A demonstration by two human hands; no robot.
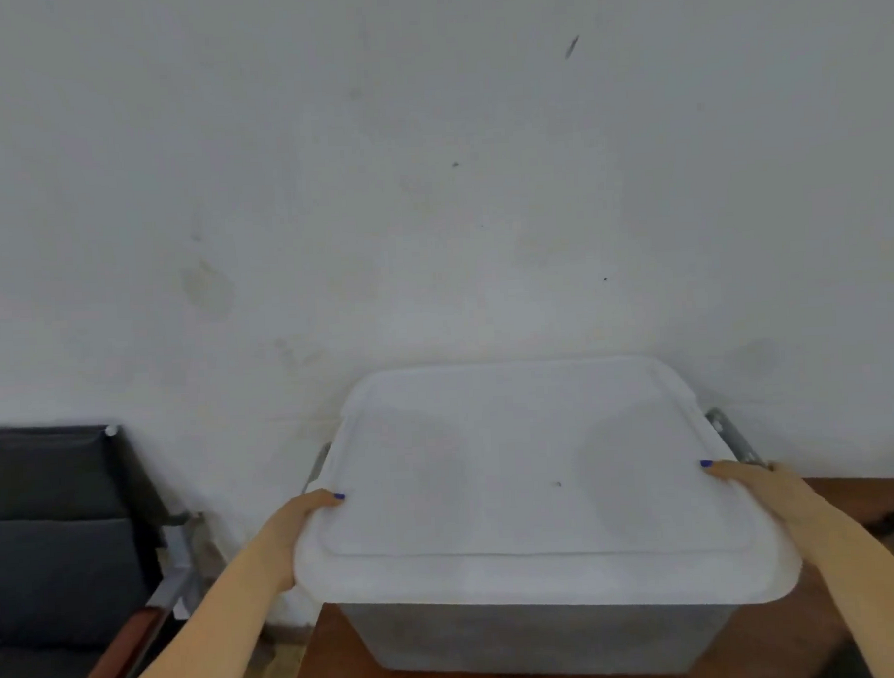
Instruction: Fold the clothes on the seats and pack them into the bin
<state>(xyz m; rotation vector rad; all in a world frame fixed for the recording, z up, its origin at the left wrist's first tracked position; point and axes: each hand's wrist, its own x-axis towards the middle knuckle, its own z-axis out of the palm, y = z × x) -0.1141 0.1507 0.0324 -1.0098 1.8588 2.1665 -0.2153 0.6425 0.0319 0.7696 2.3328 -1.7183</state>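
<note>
The left hand grips the left edge of the frosted white plastic lid, thumb curled on top; the right hand grips the right edge likewise. The lid, rounded at the corners and matte, sits on a translucent grey plastic bin resting on a brown wooden tabletop against a stained white wall. A dark grey cushioned seat stands left.

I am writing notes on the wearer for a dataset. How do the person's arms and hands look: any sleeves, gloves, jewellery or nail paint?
Both forearms are bare as far as the view shows: no sleeves, gloves, watch or bracelet. The left hand and the right hand each show one thumbnail painted dark blue. No rings show, though most fingers are hidden.
</note>
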